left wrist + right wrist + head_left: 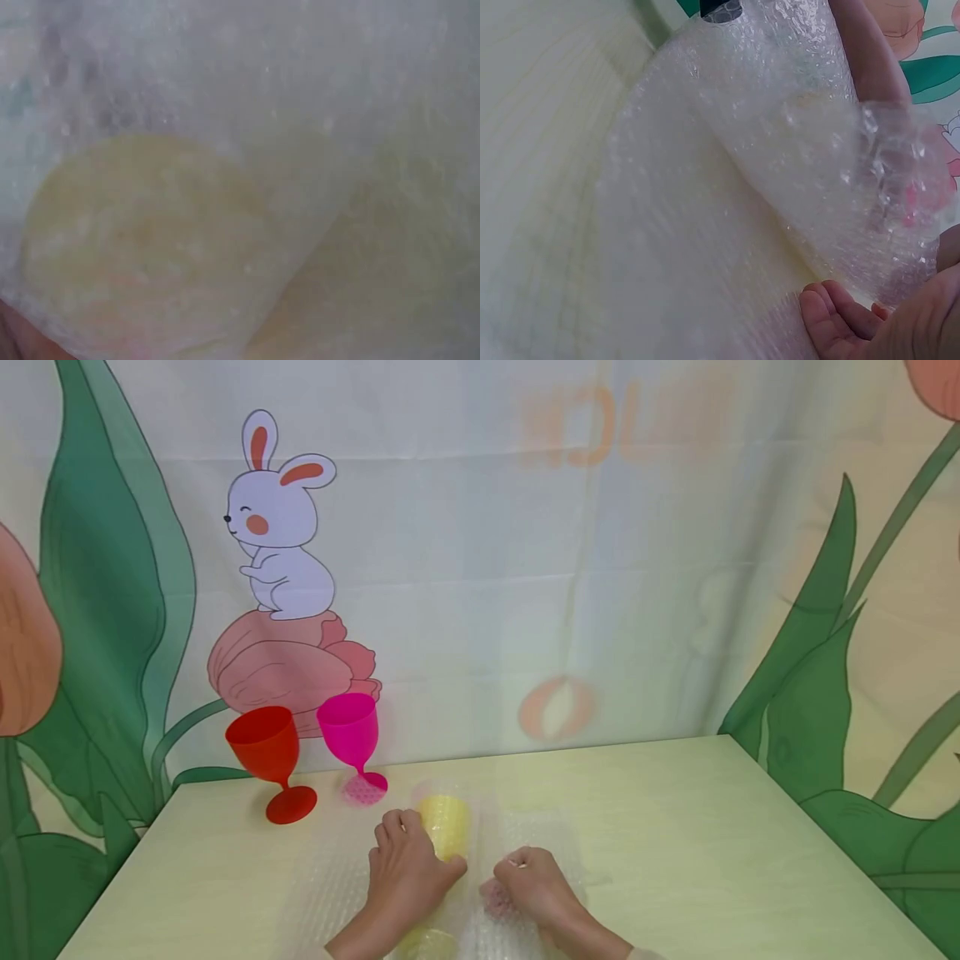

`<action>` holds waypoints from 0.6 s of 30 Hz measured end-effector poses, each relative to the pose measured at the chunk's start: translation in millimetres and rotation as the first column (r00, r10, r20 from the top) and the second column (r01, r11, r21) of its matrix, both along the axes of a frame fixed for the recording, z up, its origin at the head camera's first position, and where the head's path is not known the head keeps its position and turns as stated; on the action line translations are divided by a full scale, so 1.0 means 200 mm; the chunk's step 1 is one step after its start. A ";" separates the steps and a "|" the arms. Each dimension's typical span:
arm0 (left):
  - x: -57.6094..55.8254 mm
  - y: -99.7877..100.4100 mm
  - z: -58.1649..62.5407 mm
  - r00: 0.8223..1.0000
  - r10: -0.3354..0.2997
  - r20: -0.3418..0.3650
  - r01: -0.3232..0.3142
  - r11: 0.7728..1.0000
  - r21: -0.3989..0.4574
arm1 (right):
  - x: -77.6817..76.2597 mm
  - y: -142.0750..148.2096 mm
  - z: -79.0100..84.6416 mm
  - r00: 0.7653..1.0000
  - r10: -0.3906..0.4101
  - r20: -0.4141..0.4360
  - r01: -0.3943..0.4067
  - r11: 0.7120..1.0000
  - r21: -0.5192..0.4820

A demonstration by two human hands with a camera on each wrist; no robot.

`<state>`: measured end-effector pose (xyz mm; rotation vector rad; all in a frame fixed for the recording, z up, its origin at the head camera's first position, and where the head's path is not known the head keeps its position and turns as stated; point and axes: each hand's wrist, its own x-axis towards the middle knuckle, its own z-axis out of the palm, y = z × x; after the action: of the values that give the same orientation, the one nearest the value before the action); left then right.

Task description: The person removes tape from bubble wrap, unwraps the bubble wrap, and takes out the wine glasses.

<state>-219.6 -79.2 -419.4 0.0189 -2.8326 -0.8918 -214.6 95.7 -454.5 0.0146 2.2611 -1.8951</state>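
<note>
A yellow goblet [447, 820] lies on its side in clear bubble wrap [330, 868], its bowl toward the back and its round foot near the front. My left hand [412, 864] grips the wrapped goblet from the left, thumb across its middle. Through the bubble wrap, the left wrist view shows the blurred yellow round foot [142, 240]. On the goblet's right, my right hand [536, 885] pinches a bunched edge of bubble wrap with curled fingers. In the right wrist view the bubble wrap [795, 142] rises in a loose fold above the right hand's fingers [821, 311].
A red goblet [264, 747] and a pink goblet [350, 731] stand upright at the back left of the pale table [712, 843]. A bit of bubble wrap overlaps the pink one's foot. A printed curtain [465, 552] with a rabbit hangs behind the table.
</note>
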 end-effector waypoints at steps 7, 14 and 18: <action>0.00 0.01 0.01 0.999 -0.040 -0.030 0.036 0.993 -0.110 | 0.00 0.00 0.00 1.000 0.006 -0.009 -0.006 1.000 -0.010; 0.03 0.03 0.03 0.998 -0.065 -0.015 0.062 0.984 -0.169 | 0.00 0.01 0.01 1.000 0.007 -0.004 -0.007 1.000 0.002; 0.04 0.03 0.00 0.997 -0.078 -0.026 0.070 0.970 -0.232 | 0.00 0.01 0.00 1.000 0.021 -0.011 -0.022 1.000 -0.014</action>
<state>-211.6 -72.7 -418.4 -0.1310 -2.9018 -0.5635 -214.2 96.9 -453.9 -0.0221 2.2459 -1.9046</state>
